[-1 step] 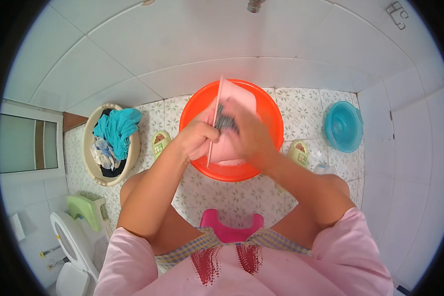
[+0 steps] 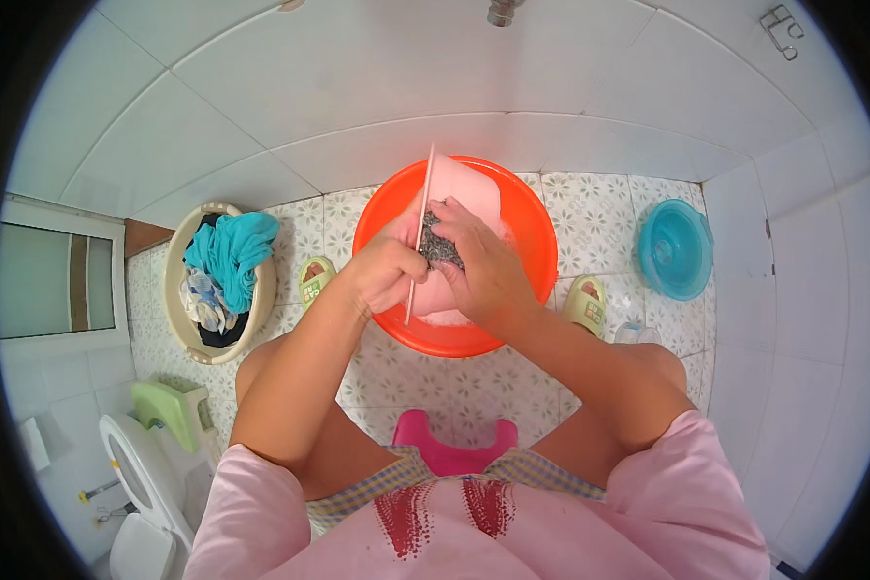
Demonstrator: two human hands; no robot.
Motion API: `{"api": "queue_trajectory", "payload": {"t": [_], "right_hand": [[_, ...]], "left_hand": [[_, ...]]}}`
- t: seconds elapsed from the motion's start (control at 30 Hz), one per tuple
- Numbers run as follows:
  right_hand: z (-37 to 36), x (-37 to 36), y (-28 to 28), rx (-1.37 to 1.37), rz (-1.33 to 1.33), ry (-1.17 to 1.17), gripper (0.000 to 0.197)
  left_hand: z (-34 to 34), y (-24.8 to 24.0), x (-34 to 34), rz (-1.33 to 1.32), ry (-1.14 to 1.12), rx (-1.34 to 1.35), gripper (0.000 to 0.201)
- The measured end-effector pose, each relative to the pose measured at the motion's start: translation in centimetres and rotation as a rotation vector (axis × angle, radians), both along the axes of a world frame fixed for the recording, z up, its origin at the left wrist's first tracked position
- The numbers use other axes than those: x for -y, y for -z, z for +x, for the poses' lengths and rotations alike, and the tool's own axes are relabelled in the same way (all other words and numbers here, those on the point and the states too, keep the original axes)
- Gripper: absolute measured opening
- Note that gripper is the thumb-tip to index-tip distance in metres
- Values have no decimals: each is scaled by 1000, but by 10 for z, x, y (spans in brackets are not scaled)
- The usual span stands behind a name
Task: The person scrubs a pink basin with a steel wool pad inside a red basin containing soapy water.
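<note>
Left hand point(image 2: 391, 266) is gripping a pale pink plastic basin point(image 2: 470, 182), tipped sideways over a round orange tub point(image 2: 537, 224); right hand point(image 2: 485, 263) is clutching a speckled grey pad point(image 2: 442, 247).

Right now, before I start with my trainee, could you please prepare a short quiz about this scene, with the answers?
1. True or false: the right hand is empty.
2. Multiple choice: what is directly beneath the pink basin? A) a turquoise basin; B) an orange basin; C) a pink stool.
3. Fill in the colour: the turquoise cloth is heaped in a ____ oval tub on the left.

Key:
1. False; the right hand holds a grey scouring pad against the pink basin.
2. B.
3. Beige.
</note>
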State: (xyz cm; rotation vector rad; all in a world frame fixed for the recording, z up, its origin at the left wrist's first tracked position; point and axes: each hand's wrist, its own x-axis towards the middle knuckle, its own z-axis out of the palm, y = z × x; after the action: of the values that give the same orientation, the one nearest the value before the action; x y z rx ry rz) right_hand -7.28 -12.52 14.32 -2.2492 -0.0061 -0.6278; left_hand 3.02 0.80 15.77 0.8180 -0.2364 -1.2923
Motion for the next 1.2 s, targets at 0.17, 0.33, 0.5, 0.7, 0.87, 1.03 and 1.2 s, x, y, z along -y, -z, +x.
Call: {"api": "queue_trajectory", "payload": {"t": [0.17, 0.33, 0.5, 0.7, 0.87, 1.03, 1.2], "right_hand": [[26, 41, -11, 49, 7, 153, 31], [14, 22, -16, 45, 46, 101, 25], [2, 1, -18, 151, -61, -8, 29], [13, 11, 4, 136, 22, 43, 29], [-5, -1, -28, 268, 28, -152, 27], [12, 30, -14, -28, 81, 39, 27], [0, -2, -18, 125, -123, -240, 33]], "left_hand": [[-15, -26, 9, -3, 49, -17, 96], [-19, -28, 7, -7, 69, -94, 102], [-10, -17, -2, 42, 5, -3, 95], [-11, -12, 1, 85, -76, -22, 93], [-6, -16, 0, 166, -115, -36, 96], [-12, -11, 5, 32, -96, 30, 95], [3, -1, -11, 34, -116, 45, 94]]}}
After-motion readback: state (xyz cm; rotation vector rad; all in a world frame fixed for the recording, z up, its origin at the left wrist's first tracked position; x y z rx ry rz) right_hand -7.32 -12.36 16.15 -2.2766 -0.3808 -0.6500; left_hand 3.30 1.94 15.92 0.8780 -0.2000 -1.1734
